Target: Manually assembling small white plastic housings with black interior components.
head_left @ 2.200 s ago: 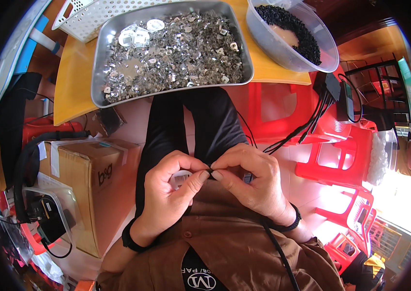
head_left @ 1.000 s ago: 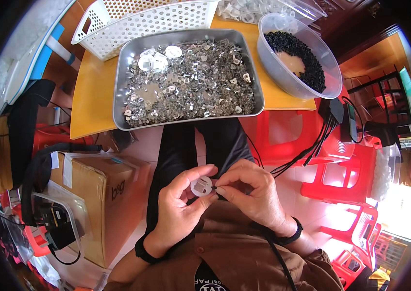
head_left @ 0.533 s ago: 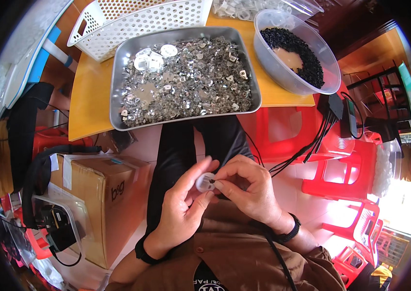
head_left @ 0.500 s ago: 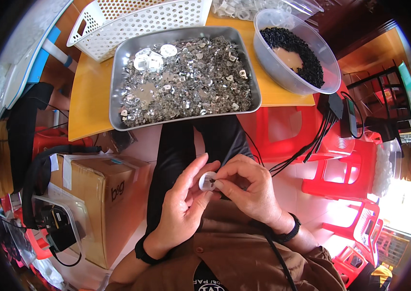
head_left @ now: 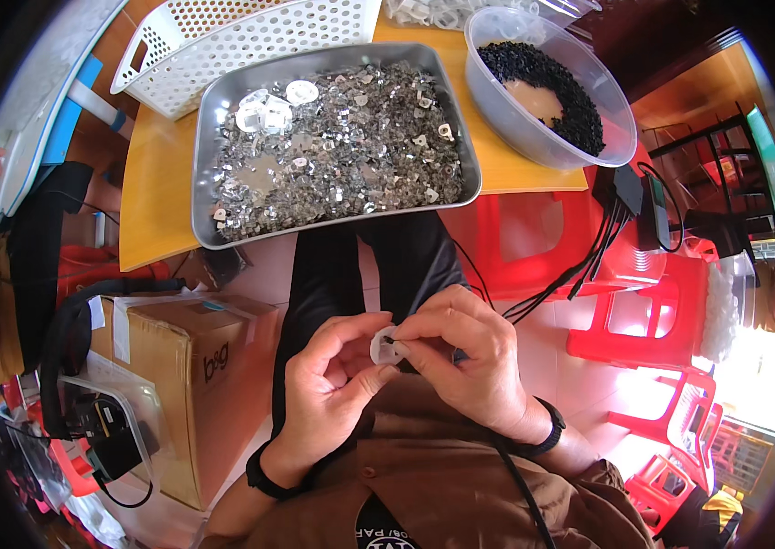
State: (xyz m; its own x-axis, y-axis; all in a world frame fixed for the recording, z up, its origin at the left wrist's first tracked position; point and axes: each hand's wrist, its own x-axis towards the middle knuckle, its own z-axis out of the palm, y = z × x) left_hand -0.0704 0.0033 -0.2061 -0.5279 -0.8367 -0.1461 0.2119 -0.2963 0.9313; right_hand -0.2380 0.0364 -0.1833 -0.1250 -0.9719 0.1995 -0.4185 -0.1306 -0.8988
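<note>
Over my lap, my left hand (head_left: 325, 377) pinches a small round white plastic part (head_left: 382, 349) between its thumb and fingers. My right hand (head_left: 468, 361) has thumb and forefinger closed at the part's right side, on a tiny black piece (head_left: 391, 339) that touches the part. The fingers partly cover both. Beyond my knees, a grey metal tray (head_left: 341, 220) holds a heap of small shiny metal pieces. Several white round plastic parts (head_left: 270, 113) lie on the heap at its far left.
The tray stands on a yellow wooden table (head_left: 157, 206), beside a white perforated basket (head_left: 250, 50) and a clear bowl (head_left: 534, 151) of small black pieces. A cardboard box (head_left: 163, 366) is at my left. Red plastic stools (head_left: 625, 334) and black cables (head_left: 602, 247) are at my right.
My left hand's fingers have curled in closer around the white part, which has turned a little. The tray and table appear shifted slightly left and up in the view.
</note>
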